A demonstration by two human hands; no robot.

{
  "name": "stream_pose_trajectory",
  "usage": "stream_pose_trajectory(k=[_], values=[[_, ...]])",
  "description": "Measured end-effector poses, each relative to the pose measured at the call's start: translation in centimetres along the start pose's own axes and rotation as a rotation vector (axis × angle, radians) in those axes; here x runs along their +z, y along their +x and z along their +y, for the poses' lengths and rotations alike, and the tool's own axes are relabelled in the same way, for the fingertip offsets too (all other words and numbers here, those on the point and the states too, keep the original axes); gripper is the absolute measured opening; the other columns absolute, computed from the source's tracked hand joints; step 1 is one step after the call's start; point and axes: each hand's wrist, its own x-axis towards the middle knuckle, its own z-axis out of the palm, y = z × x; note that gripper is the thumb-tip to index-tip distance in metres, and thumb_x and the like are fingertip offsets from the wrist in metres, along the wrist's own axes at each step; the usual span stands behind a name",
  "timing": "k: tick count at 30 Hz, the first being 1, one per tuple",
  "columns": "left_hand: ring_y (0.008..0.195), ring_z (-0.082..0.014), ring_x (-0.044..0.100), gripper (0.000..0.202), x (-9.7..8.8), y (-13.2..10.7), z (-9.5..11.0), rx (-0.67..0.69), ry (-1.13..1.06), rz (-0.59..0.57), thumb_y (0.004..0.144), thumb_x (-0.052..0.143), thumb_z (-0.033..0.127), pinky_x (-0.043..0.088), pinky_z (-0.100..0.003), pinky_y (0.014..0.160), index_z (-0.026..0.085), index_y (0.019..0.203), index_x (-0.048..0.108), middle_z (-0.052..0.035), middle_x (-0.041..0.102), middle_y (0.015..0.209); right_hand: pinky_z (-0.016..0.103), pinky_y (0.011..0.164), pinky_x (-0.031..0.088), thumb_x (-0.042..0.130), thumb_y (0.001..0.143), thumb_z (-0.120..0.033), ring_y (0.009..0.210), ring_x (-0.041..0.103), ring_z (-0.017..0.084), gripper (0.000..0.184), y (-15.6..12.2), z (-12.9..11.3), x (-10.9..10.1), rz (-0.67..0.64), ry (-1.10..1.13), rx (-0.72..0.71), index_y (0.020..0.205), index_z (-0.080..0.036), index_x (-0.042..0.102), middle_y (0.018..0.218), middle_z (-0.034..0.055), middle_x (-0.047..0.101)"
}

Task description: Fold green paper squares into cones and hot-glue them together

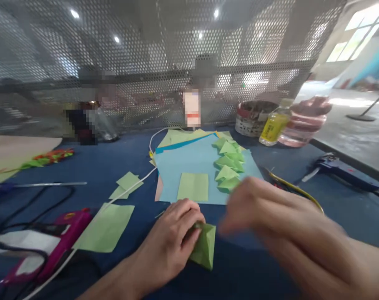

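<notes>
My left hand (179, 233) is closed on a folded green paper piece (204, 248), its fingers and thumb pinching the piece's left side. To the right of that piece, my right hand (248, 204) is in the air and smeared by motion, so its fingers cannot be made out. Just beyond my hands lies a creased green paper square (193, 186) on light blue paper sheets (189, 160). Several folded green paper pieces (229, 162) form a column along the right part of those sheets.
Loose green papers (109, 227) lie on the left, crossed by a white cable (123, 193). Also there is a magenta device (56, 241). On the right are a yellow-labelled bottle (274, 125), a pink bottle (306, 123), a round container (254, 118) and a blue glue gun (348, 171). Perforated metal panels (164, 62) rise behind.
</notes>
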Motion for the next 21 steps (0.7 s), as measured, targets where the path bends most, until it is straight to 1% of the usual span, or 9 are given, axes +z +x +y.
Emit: stream_pose_trajectory(k=[2,4,6,10,12,15,17,19,21], values=[[0.098,-0.0184,0.058,0.018,-0.1,0.0,0.0,-0.031,-0.056,0.049,0.086,0.048,0.004,0.047,-0.031,0.086,0.021,0.089,0.053,-0.0037,0.059,0.102,0.032,0.085,0.052,0.047,0.098,-0.031,0.096,0.063,0.018,0.018,4.3,-0.5,-1.0,-0.095,0.045,0.031,0.107,-0.028,0.062,0.103,0.0029,0.067],[0.093,-0.0174,0.059,0.019,-0.3,-0.1,0.0,-0.065,-0.131,0.093,0.085,0.048,0.003,0.048,-0.030,0.082,0.022,0.088,0.052,-0.0024,0.060,0.097,0.030,0.080,0.053,0.042,0.099,-0.029,0.089,0.064,0.016,0.021,6.3,-1.1,-1.3,-0.216,0.110,0.117,0.103,-0.024,0.062,0.096,0.0015,0.067],[0.083,-0.0165,0.060,0.016,-0.5,-0.1,0.0,-0.102,-0.178,0.136,0.086,0.049,0.007,0.048,-0.028,0.075,0.022,0.086,0.053,-0.0006,0.061,0.087,0.029,0.080,0.052,0.043,0.099,-0.032,0.090,0.064,0.016,0.020,6.5,-1.5,-1.1,-0.291,0.138,0.176,0.103,-0.023,0.061,0.097,0.0012,0.068],[0.072,-0.0144,0.060,0.013,-1.1,0.0,-0.2,-0.171,-0.213,0.218,0.088,0.053,0.014,0.046,-0.026,0.067,0.022,0.078,0.056,0.0023,0.061,0.075,0.031,0.084,0.050,0.054,0.093,-0.041,0.092,0.063,0.019,0.022,5.3,-1.7,-0.8,-0.351,0.132,0.168,0.104,-0.024,0.063,0.102,0.0024,0.067],[0.077,-0.0147,0.062,0.013,-1.2,0.0,-0.3,-0.151,-0.190,0.279,0.088,0.055,0.015,0.048,-0.027,0.071,0.022,0.077,0.057,0.0017,0.064,0.080,0.032,0.081,0.050,0.055,0.092,-0.046,0.089,0.063,0.019,0.027,5.2,-1.9,-0.9,-0.382,0.154,0.167,0.103,-0.023,0.064,0.099,0.0022,0.067],[0.096,-0.0171,0.064,0.013,-1.0,-0.2,-0.3,-0.082,-0.113,0.357,0.085,0.058,0.014,0.049,-0.030,0.084,0.022,0.075,0.054,-0.0010,0.066,0.103,0.031,0.079,0.050,0.057,0.090,-0.048,0.086,0.061,0.019,0.028,5.4,-2.4,-1.0,-0.415,0.190,0.170,0.100,-0.022,0.064,0.096,0.0014,0.067],[0.100,-0.0171,0.064,0.015,-0.9,-0.4,-0.2,-0.057,-0.094,0.361,0.083,0.058,0.011,0.049,-0.030,0.087,0.022,0.075,0.052,-0.0008,0.066,0.109,0.031,0.079,0.049,0.064,0.086,-0.041,0.085,0.061,0.018,0.023,5.5,-2.7,-0.8,-0.410,0.167,0.176,0.099,-0.022,0.063,0.095,0.0006,0.067],[0.094,-0.0149,0.066,0.016,-0.8,-0.4,0.0,-0.047,-0.124,0.347,0.083,0.057,0.009,0.050,-0.027,0.083,0.022,0.076,0.052,0.0010,0.068,0.103,0.030,0.078,0.048,0.067,0.083,-0.029,0.082,0.060,0.017,0.016,5.4,-2.7,-0.3,-0.378,0.126,0.178,0.096,-0.021,0.062,0.091,-0.0007,0.066],[0.084,-0.0126,0.067,0.016,-0.8,-0.4,0.1,-0.048,-0.175,0.324,0.083,0.057,0.009,0.051,-0.024,0.076,0.022,0.076,0.051,0.0030,0.069,0.092,0.029,0.077,0.047,0.062,0.085,-0.021,0.079,0.059,0.015,0.007,5.3,-2.5,0.3,-0.343,0.106,0.178,0.092,-0.021,0.061,0.086,-0.0020,0.065]])
